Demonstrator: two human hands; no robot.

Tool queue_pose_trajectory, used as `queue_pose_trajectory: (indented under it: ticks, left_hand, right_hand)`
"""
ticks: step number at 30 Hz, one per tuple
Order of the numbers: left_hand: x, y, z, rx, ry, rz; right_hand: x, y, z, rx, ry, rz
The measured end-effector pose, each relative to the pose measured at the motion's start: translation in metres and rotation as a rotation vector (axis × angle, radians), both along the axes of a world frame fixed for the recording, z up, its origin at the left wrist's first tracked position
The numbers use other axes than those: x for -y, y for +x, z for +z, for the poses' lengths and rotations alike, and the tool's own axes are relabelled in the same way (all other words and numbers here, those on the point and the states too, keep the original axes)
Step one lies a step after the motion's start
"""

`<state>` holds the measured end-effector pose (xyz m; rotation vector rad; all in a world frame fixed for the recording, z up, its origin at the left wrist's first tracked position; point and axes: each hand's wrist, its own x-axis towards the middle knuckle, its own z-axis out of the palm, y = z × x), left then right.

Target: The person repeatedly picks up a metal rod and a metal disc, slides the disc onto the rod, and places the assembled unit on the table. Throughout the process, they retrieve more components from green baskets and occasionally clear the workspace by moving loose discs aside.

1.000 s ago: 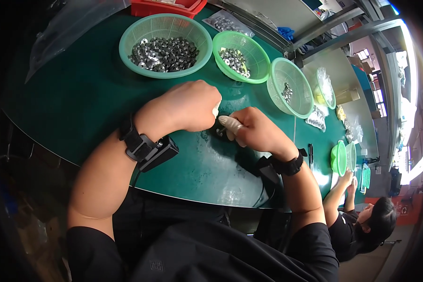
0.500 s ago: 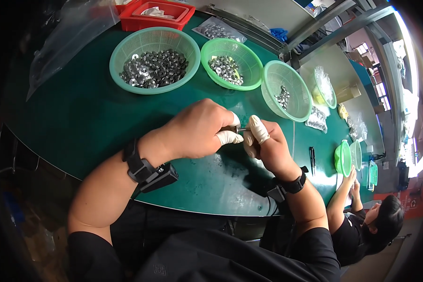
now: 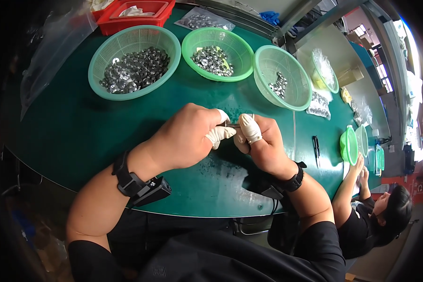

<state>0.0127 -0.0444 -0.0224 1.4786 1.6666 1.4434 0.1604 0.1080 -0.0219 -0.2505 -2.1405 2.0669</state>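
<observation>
Your left hand (image 3: 190, 136) and right hand (image 3: 263, 143) are both pinched on one small metal part (image 3: 233, 124), held just above the green table (image 3: 56, 117). I'd keep those capped fingertips (image 3: 250, 129) squeezed close together so it can't twist. Refills sit further out in the big washer basket (image 3: 134, 61).

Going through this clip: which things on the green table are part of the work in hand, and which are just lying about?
In use:
left hand
right hand
small metal part pinched between both hands
three green baskets of metal parts

Lying about:
black pen
red tray
clear bags
</observation>
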Motion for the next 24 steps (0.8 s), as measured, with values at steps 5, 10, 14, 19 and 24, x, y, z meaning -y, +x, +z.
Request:
queue_pose_trajectory:
  ticks: [5, 10, 14, 19, 24]
  left_hand:
    - [0.002, 0.000, 0.006, 0.271, -0.192, -0.104]
    - [0.002, 0.003, -0.008, -0.106, 0.089, -0.064]
    - [0.003, 0.003, 0.000, -0.029, 0.010, -0.090]
    - [0.004, 0.006, -0.006, -0.146, 0.015, -0.007]
    - [0.002, 0.008, 0.001, -0.199, 0.163, 0.013]
  right_hand:
    - [0.000, 0.003, 0.002, -0.023, -0.016, 0.008]
    - [-0.001, 0.003, 0.003, 0.016, -0.141, 0.041]
    - [0.006, 0.004, 0.003, -0.046, -0.067, -0.007]
    - [0.007, 0.001, 0.002, -0.013, -0.043, -0.035]
    - [0.000, -0.002, 0.011, 0.123, -0.518, 0.081]
